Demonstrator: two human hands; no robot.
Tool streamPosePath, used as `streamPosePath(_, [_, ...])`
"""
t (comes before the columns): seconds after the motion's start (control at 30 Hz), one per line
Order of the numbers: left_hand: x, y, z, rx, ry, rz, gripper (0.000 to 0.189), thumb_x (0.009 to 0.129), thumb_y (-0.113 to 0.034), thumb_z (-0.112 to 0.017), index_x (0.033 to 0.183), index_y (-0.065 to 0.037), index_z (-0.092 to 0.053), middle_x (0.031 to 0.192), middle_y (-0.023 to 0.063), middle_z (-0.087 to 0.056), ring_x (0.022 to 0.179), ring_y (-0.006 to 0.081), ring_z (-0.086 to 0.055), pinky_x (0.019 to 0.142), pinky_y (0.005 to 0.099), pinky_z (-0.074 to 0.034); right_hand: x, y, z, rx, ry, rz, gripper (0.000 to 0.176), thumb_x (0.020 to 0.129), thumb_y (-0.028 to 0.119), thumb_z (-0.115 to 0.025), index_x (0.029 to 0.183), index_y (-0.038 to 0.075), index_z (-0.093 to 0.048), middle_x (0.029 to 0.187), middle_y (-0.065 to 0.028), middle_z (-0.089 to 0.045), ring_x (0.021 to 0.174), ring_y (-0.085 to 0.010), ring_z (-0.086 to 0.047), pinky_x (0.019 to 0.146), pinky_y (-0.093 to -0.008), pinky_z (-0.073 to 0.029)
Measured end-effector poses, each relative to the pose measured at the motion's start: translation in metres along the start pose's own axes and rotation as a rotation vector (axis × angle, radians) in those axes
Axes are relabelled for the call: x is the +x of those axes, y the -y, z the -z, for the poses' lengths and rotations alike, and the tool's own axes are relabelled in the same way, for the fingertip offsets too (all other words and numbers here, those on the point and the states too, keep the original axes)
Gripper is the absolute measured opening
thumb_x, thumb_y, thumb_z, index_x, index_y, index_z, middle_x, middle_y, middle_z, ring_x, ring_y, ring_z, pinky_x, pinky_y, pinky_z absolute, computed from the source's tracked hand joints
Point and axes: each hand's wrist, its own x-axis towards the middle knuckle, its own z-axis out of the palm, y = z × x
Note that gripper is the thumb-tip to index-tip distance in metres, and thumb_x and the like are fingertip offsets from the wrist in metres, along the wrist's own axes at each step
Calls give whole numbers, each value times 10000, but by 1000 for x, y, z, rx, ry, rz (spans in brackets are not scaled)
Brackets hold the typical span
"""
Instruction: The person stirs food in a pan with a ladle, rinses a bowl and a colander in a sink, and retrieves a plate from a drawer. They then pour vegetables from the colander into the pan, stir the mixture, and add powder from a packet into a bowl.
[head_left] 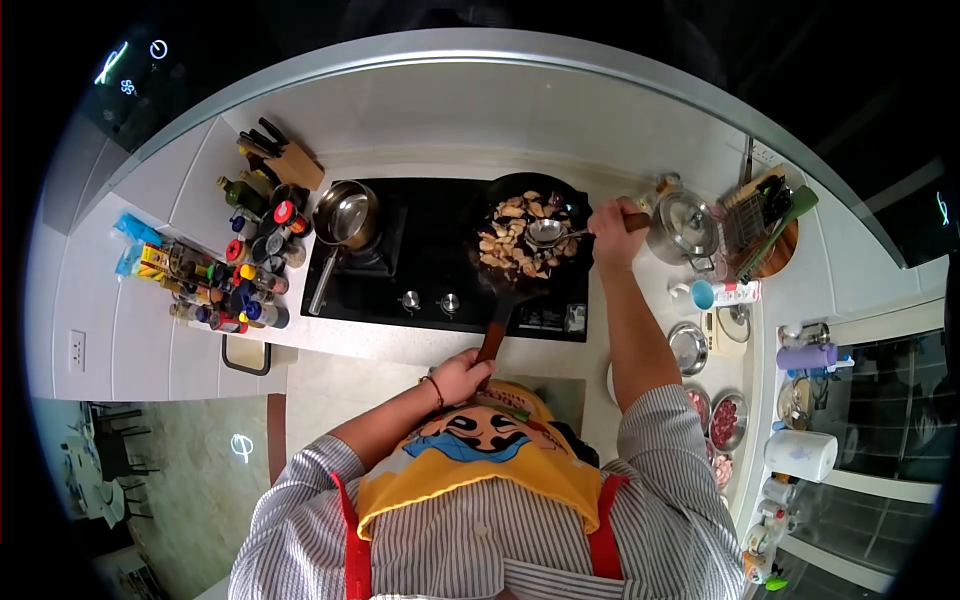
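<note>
My left hand (pixel 461 378) is wrapped round the brown wooden handle (pixel 493 342) of a black wok (pixel 512 183) on the right side of the hob. Browned pieces of food (pixel 508 238), perhaps meat, lie in the wok. From the right, my right hand (pixel 617 236) grips the wooden handle of a metal ladle (pixel 545 233). The ladle's bowl is down among the food, near the middle of the wok.
A steel saucepan (pixel 347 215) sits on the left burner. Bottles and jars (pixel 262 270) and a knife block (pixel 291 166) crowd the left counter. To the right stand a lidded pot (pixel 686 225), a utensil holder (pixel 779 249) and metal bowls (pixel 688 348), some with raw meat (pixel 726 420).
</note>
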Motion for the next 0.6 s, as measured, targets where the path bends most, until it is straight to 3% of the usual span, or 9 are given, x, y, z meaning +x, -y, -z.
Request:
streamPosePath(0.23, [-6,-10,-2,-41,10,11,343,1034,-350,-590,1110,-18,-627,799,40,-660,709,133,-638,662,294,-540,0,-4,-13,-30,40,-46,308,994,77,-596,727,81,-442,622,-3,-425,548,-115,-409,523,-306,-368])
streamPosePath(0.43, [-8,-16,-1,22,16,29,342,1037,-347,-585,1129,-21,-622,799,40,-660,695,136,-641,648,296,-538,16,-36,-13,20,55,54,309,987,76,-606,722,80,-448,614,-2,-437,539,-111,-413,516,-297,-365])
streamPosePath(0.5, [-8,-17,-1,12,19,37,345,1037,-350,-584,1137,-23,-622,800,41,-661,699,138,-645,651,294,-538,16,-32,-22,-104,106,29,309,990,74,-598,717,70,-454,623,-5,-458,546,-110,-423,510,-293,-364])
streamPosePath(0.6, [-9,-20,0,-4,20,56,353,1037,-355,-582,1150,-24,-621,803,44,-663,710,142,-657,660,292,-540,27,-23,-18,-5,67,97,295,988,72,-600,717,54,-485,629,-9,-482,547,-108,-432,501,-290,-364])
